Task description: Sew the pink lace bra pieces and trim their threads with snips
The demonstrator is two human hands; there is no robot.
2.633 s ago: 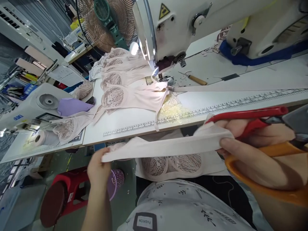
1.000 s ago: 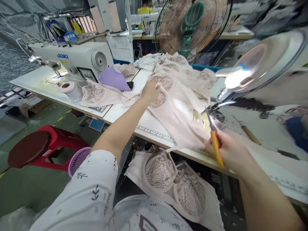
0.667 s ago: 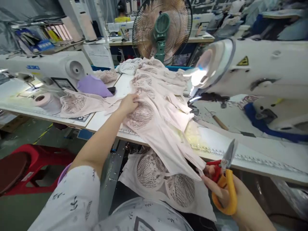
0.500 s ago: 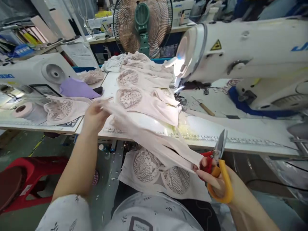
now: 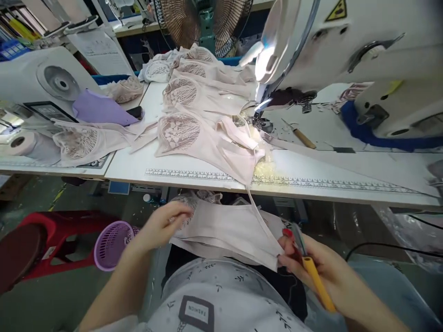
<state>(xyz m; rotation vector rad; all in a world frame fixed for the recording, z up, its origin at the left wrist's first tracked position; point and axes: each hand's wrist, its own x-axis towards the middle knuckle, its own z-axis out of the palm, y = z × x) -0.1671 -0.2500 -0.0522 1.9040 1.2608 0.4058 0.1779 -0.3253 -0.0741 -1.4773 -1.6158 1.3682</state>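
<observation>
A pale pink lace bra (image 5: pixel 221 226) lies across my lap, its plain band side showing over the lace cups. My left hand (image 5: pixel 164 226) is at the bra's left end, fingertips pinched together on the lace edge. My right hand (image 5: pixel 318 263) holds scissors (image 5: pixel 316 281) with orange handles, and a red piece shows by its fingers. The same hand pinches the right corner of the bra between thumb and finger. From that corner a thin strap runs up to the stack of bras (image 5: pixel 180 131) on the table.
Sewing machines stand right (image 5: pixel 346 55) and left (image 5: pixel 51 83). A wooden-handled tool (image 5: pixel 304 138) lies under the right one. A fan (image 5: pixel 206 27) is behind the bras. At floor level are a red stool (image 5: pixel 62 230) and a purple basket (image 5: pixel 112 244).
My left hand has come down from above the table's left side to my lap. The stretched fabric now lies folded over the lap. The scissors have tipped, blades lower.
</observation>
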